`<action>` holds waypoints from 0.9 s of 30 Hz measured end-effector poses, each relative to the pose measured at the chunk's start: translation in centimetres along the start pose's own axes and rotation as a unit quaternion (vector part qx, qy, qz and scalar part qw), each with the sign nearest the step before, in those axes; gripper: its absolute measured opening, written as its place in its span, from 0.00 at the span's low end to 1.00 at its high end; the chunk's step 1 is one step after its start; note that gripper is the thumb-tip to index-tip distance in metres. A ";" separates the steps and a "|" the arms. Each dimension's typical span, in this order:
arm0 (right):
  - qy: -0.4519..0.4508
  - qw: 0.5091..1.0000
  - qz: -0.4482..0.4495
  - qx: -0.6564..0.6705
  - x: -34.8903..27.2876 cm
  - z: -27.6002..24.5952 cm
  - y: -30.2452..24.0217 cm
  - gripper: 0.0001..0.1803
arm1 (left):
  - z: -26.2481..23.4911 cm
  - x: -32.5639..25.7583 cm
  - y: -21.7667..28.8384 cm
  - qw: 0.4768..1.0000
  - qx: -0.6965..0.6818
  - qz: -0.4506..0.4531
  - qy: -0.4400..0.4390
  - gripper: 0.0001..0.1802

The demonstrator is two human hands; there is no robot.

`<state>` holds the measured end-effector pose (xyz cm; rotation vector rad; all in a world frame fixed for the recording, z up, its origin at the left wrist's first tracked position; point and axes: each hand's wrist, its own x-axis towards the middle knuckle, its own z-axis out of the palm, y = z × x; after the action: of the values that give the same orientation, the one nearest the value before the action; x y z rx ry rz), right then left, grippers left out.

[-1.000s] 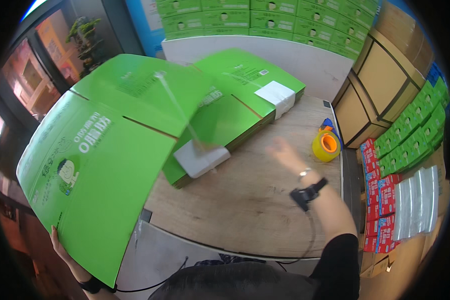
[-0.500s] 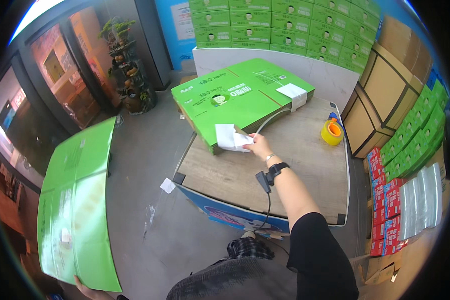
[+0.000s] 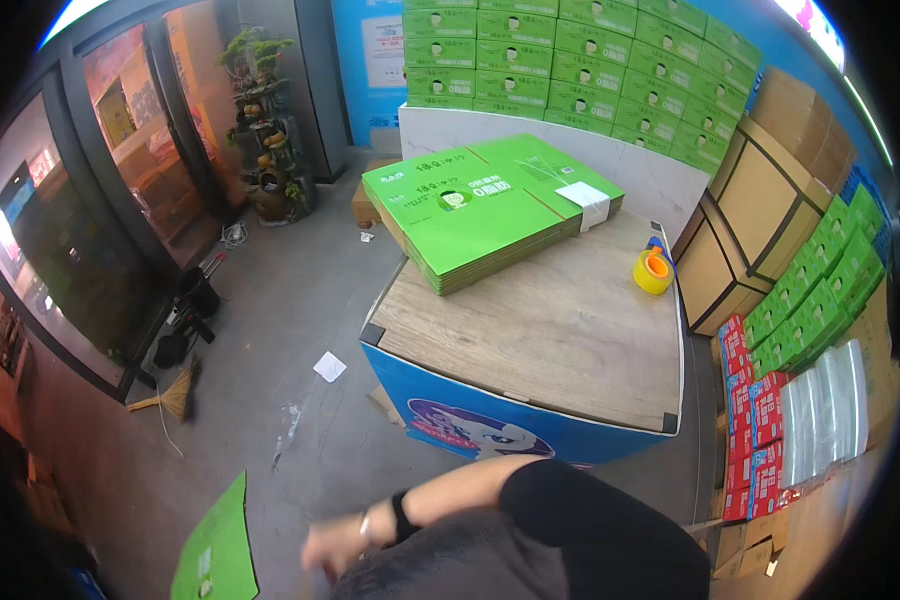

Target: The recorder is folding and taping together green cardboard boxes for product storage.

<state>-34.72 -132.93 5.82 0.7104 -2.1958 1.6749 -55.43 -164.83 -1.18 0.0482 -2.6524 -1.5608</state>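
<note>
Table (image 3: 530,340), wood-look top over a blue printed front, stands mid-floor with a wall of stacked green cartons (image 3: 570,70) and brown boxes behind it. On its far left corner sits a stack of flattened green cartons (image 3: 480,210), overhanging the edge a little, with a white slip (image 3: 585,200) lying on the top sheet near its right end. A yellow tape roll (image 3: 654,270) rests alone near the table's right edge, well apart from the stack. One flattened green carton (image 3: 215,550) is down at floor level, lower left, partly cut off by the frame edge. A hand (image 3: 332,548) with a dark wristband reaches across the body toward that carton; it is near it but looks apart from it. The hand is blurred, so whether the fingers are spread or curled cannot be told, nor which hand it is with full certainty; from the sleeve's run from the lower right I judge it the right. The other hand is out of view. Judgement: to handle the floor carton well, take it by a long edge rather than a corner, since a flat sheet this broad will sag and swing, and keep it clear of the table corner. A small white scrap (image 3: 329,366) and a broom (image 3: 175,395) lie on the floor beyond.
</note>
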 end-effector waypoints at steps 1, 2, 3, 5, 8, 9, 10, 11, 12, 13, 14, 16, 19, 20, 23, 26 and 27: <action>-0.048 0.996 0.019 0.068 1.8 3.5 0.4 0.06 | -0.1 -0.1 -1.3 0.999 0.033 0.007 0.007 0.16; -0.094 0.995 -0.002 0.036 2.7 4.5 1.6 0.06 | -0.2 -0.3 -2.6 0.998 0.068 0.015 0.013 0.16; -0.139 0.990 -0.025 0.008 3.6 5.2 2.7 0.07 | -0.4 -0.5 -3.8 0.994 0.104 0.023 0.019 0.15; 0.092 0.987 0.039 -0.127 3.8 0.9 6.8 0.02 | -1.2 -0.6 -6.0 0.984 0.168 0.042 0.033 0.15; 0.210 0.875 0.242 -0.364 4.8 -8.6 11.3 0.05 | -2.2 -1.0 -8.8 0.968 0.237 0.061 0.056 0.15; 0.295 0.850 0.254 -0.354 5.1 -11.5 11.9 0.05 | -2.7 -1.1 -9.6 0.962 0.258 0.067 0.063 0.14; 0.335 0.839 0.303 -0.304 6.9 -15.3 12.1 0.08 | -3.2 -1.2 -10.3 0.955 0.280 0.074 0.069 0.14; 0.439 0.834 0.260 -0.210 8.3 -18.7 11.5 0.15 | -3.6 -1.3 -10.8 0.948 0.297 0.083 0.078 0.14; 0.496 0.824 0.221 -0.161 9.1 -22.1 10.5 0.26 | -4.1 -1.3 -11.3 0.941 0.312 0.094 0.089 0.14; 0.503 0.794 0.246 -0.236 10.0 -24.9 9.3 0.34 | -4.6 -1.3 -11.6 0.934 0.327 0.105 0.098 0.14; 0.504 0.743 0.266 -0.351 10.3 -27.0 7.9 0.36 | -4.9 -1.3 -11.7 0.927 0.338 0.122 0.106 0.14; 0.481 0.731 0.240 -0.421 8.6 -31.3 5.2 0.39 | -5.1 -0.9 -11.6 0.914 0.353 0.163 0.116 0.14; 0.443 0.810 0.171 -0.344 -0.5 -36.9 1.0 0.24 | -4.1 -0.3 -10.2 0.889 0.390 0.212 0.110 0.14; 0.468 0.808 0.148 -0.325 -4.2 -39.2 -0.6 0.20 | -3.2 0.0 -9.4 0.850 0.480 0.204 0.077 0.15; 0.592 0.698 0.221 -0.337 -18.7 -46.8 -7.1 0.17 | 1.0 1.3 -5.4 0.680 0.708 0.189 -0.021 0.17; 0.728 0.460 0.259 -0.438 -34.2 -53.1 -13.9 0.18 | 5.4 -0.6 -1.1 0.846 0.415 0.334 0.019 0.16; 0.750 0.405 0.300 -0.429 -39.0 -54.2 -15.7 0.20 | 7.8 -0.8 0.6 0.896 0.310 0.316 0.007 0.16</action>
<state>2.87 -76.13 14.12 -1.4759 -1.2319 0.3227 -55.15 -157.72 -4.50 -0.6880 -2.6256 -0.4968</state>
